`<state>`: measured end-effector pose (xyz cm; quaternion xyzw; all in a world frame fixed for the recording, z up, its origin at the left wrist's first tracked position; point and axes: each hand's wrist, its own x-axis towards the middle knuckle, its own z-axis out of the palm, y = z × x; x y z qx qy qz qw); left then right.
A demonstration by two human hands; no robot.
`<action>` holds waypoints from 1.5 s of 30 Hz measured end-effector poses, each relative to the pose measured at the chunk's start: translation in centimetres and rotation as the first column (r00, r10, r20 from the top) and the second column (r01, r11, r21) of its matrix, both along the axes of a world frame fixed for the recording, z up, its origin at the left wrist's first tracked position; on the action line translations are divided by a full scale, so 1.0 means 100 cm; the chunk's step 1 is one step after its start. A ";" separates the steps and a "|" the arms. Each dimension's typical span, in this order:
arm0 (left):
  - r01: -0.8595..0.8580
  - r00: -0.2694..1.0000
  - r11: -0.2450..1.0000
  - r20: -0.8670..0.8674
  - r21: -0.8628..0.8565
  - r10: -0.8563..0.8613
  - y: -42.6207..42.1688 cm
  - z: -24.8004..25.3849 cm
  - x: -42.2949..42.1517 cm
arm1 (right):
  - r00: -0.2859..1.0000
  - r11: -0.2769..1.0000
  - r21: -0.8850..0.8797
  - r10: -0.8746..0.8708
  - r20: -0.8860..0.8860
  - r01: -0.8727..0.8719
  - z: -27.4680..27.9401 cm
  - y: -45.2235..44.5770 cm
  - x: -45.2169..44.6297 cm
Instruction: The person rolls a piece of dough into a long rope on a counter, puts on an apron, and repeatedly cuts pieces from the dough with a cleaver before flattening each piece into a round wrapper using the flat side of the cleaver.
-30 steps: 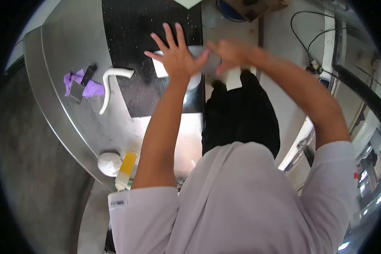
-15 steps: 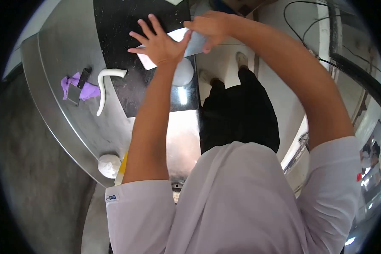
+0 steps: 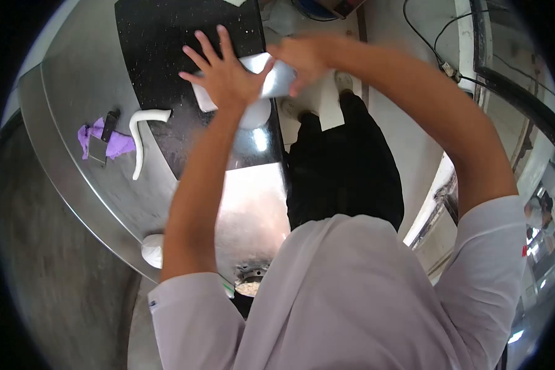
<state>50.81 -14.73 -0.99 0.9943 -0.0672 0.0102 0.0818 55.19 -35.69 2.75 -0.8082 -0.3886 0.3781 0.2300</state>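
Observation:
My left hand (image 3: pixel 228 80) lies with fingers spread over a flat pale sheet (image 3: pixel 258 63) on the black board (image 3: pixel 185 37). The sheet's edges show on both sides of that hand. My right hand (image 3: pixel 299 58), slightly blurred, is closed on the sheet's right end, which sticks out past the board's edge. Just below the left hand, a round whitish disc (image 3: pixel 256 115) rests on the board, partly covered by the wrist.
Left of the board, a curved white handle-like piece (image 3: pixel 137 139) and a purple cloth (image 3: pixel 120 144) with a black-handled tool (image 3: pixel 110 125) lie on the metal counter (image 3: pixel 80 80). A white round object (image 3: pixel 153 250) sits lower. Cables (image 3: pixel 422 37) run at right.
My right hand has come to the sheet's right end and closed on it. The sheet has tilted and shifted under my spread left hand. The whole view has moved slightly.

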 end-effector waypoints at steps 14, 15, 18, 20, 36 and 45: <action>0.293 0.954 0.954 0.082 -0.069 -0.287 0.030 0.007 0.005 | 0.971 0.962 0.151 -0.237 0.042 0.228 -0.023 0.016 -0.045; 0.292 0.953 0.954 0.098 -0.061 -0.286 0.032 0.009 0.017 | 0.972 0.961 0.164 -0.230 0.038 0.222 -0.019 0.024 -0.041; 0.259 0.944 0.966 0.212 0.004 -0.254 0.038 0.012 0.052 | 0.942 0.950 0.215 -0.271 0.197 0.228 -0.004 0.025 0.001; 0.160 0.940 0.983 0.289 0.092 -0.180 0.037 0.028 0.062 | 0.923 0.934 0.179 -0.341 0.180 0.311 0.012 0.035 0.018; 0.750 0.607 0.662 -0.378 -0.020 -0.699 0.035 0.072 -0.007 | 0.721 0.763 -0.027 -0.620 -0.309 0.645 0.006 -0.079 -0.257; 0.708 0.578 0.699 -0.488 -0.099 -0.654 0.032 0.082 -0.002 | 0.708 0.688 0.249 -0.706 0.014 0.681 0.028 -0.078 -0.094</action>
